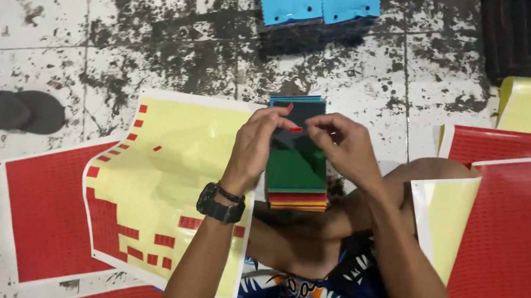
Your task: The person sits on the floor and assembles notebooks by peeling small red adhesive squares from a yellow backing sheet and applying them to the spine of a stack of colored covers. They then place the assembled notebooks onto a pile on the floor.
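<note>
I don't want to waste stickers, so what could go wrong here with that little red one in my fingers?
The small red sticker is pinched between left hand and right hand, so it may curl onto the fingertips. The stack of coloured cards rests on the knee and could slide, skewing placement.

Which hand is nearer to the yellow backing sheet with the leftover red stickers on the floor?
Left. The left hand, wearing a watch, is raised directly over the yellow backing sheet's right edge. The right hand is farther right, over the stack of coloured cards, pinching a small red sticker.
</note>
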